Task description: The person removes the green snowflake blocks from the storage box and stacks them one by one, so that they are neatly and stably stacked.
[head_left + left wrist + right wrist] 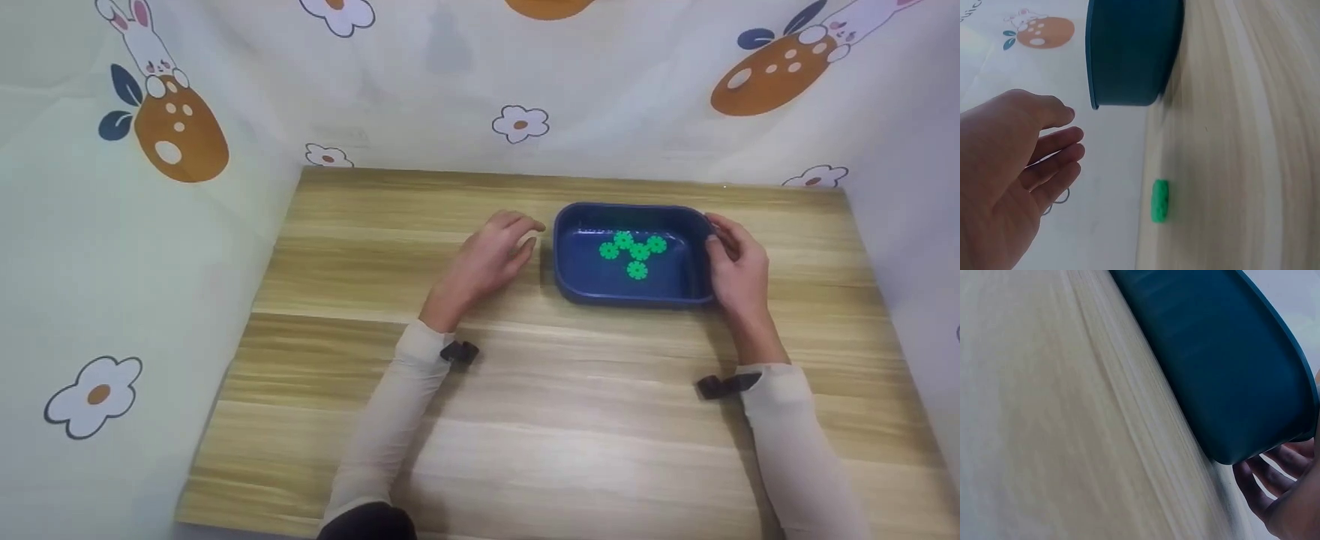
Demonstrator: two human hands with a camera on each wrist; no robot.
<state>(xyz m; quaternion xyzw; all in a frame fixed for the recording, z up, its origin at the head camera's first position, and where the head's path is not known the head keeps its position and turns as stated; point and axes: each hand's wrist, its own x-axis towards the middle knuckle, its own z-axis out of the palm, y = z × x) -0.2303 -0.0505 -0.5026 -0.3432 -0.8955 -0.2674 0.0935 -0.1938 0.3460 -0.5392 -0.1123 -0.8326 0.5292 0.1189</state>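
Note:
A dark blue rectangular box stands on the table, its inside facing up in the head view. Several green flower-shaped discs lie on its floor. The right hand grips the box's right end, with fingertips against the outer wall in the right wrist view. Just left of the box, apart from it, the left hand hovers with loosely bent fingers and holds nothing. In the left wrist view a green piece rests on the table beyond the left fingertips; the head view does not show it.
The wood-grain table meets a pale printed cloth along its back edge and left side. A pale wall rises on the right. Small dark devices sit on both wrists, such as the left wrist camera.

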